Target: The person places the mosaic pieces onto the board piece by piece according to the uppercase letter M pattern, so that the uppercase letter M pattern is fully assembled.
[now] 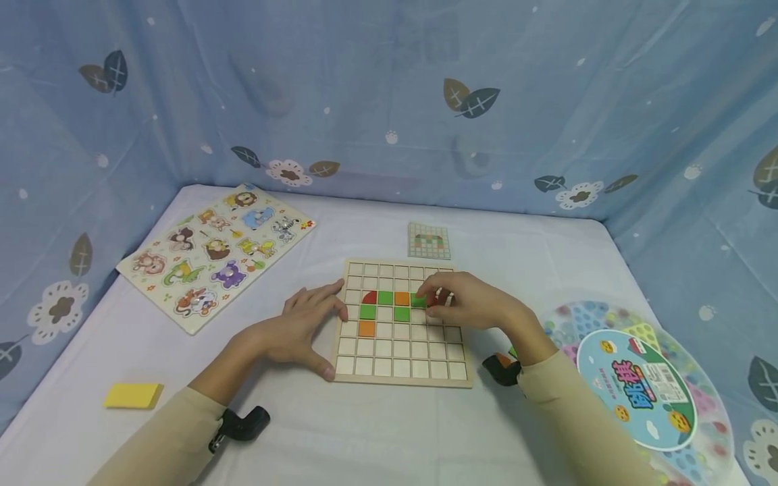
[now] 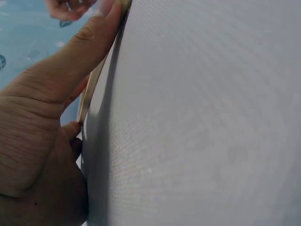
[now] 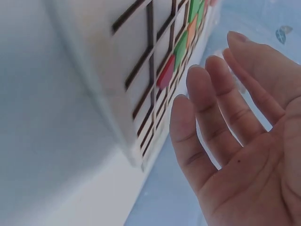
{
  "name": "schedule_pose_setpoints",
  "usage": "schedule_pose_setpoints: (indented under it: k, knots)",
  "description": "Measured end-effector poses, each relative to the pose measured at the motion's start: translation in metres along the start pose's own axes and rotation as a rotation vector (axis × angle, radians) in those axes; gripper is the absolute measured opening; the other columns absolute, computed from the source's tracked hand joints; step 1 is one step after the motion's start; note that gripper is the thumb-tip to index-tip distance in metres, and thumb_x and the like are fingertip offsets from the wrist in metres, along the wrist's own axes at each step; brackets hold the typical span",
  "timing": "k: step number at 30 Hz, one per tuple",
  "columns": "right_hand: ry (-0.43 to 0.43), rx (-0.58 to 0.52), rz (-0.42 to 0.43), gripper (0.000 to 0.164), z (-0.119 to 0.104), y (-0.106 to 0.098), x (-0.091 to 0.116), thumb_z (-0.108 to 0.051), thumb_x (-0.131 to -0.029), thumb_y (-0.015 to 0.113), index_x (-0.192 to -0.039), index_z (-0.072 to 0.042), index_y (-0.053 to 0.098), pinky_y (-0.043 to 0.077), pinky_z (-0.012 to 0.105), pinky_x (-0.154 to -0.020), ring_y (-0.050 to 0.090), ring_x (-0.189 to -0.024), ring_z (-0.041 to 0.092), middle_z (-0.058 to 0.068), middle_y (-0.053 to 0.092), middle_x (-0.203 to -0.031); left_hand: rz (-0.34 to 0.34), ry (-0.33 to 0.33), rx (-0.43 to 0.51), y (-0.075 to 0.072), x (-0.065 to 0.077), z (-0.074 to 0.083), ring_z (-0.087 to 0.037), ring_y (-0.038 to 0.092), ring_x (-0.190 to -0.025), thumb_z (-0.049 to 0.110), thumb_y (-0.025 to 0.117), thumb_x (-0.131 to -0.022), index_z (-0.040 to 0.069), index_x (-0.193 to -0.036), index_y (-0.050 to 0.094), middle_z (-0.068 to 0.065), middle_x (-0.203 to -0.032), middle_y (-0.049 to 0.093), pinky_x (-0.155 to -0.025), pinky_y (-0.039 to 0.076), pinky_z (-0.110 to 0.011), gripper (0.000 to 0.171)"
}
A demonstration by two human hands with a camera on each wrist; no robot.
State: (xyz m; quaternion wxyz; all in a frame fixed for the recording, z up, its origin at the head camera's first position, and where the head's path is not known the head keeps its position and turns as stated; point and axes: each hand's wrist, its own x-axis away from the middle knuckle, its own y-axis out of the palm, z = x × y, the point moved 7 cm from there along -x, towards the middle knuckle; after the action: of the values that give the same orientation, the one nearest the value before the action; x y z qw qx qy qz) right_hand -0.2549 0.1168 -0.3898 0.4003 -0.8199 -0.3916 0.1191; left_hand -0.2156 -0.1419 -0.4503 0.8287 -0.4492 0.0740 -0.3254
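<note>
A wooden grid board point(image 1: 401, 368) lies on the table, with square green, orange and rounded red tiles in some of its cells. My left hand point(image 1: 298, 331) is spread along the board's left side, its thumb at the near corner and its fingertips at the edge. Over the right part of the tile row hovers my right hand point(image 1: 477, 300), beside a green tile point(image 1: 417, 301) and a red tile point(image 3: 165, 73). In the right wrist view its fingers are loosely bent with nothing between them. Behind the board lies a small pattern card point(image 1: 429, 241).
An animal puzzle board point(image 1: 200, 270) lies at the back left, and a yellow block point(image 1: 133, 396) at the front left. To the right is a round clear-edged package point(image 1: 635, 388). Partly hidden by my right wrist are an orange piece point(image 1: 503, 360) and a green one.
</note>
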Motion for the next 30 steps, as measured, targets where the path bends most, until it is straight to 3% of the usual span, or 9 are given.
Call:
schedule_pose_setpoints:
  k: [10, 19, 30]
  knots:
    - [0.061, 0.023, -0.003, 0.029, 0.012, -0.009, 0.022, -0.010, -0.097, 0.070, -0.126, -0.010, 0.066, 0.058, 0.031, -0.080, 0.064, -0.094, 0.016, 0.003, 0.067, -0.109, -0.002, -0.026, 0.007, -0.003, 0.002, 0.000, -0.034, 0.003, -0.159, 0.066, 0.092, -0.055, 0.031, -0.122, 0.047, -0.008, -0.174, 0.005, -0.124, -0.001, -0.065, 0.088]
    - [0.080, 0.047, -0.008, 0.032, 0.021, -0.014, 0.038, -0.007, -0.094, 0.071, -0.126, -0.010, 0.066, 0.058, 0.031, -0.082, 0.066, -0.098, 0.018, 0.003, 0.066, -0.109, 0.010, -0.015, 0.011, -0.005, 0.004, -0.001, -0.037, 0.004, -0.159, 0.064, 0.092, -0.056, 0.029, -0.122, 0.047, -0.010, -0.173, 0.006, -0.123, 0.000, -0.067, 0.087]
    - [0.166, 0.077, 0.000, 0.025, 0.036, -0.017, 0.076, -0.013, -0.093, 0.076, -0.117, -0.016, 0.070, 0.058, 0.042, -0.084, 0.064, -0.099, 0.019, -0.002, 0.068, -0.109, -0.001, -0.006, 0.008, 0.001, -0.002, -0.001, -0.037, 0.004, -0.159, 0.067, 0.091, -0.054, 0.032, -0.121, 0.047, -0.009, -0.173, 0.006, -0.123, -0.002, -0.066, 0.088]
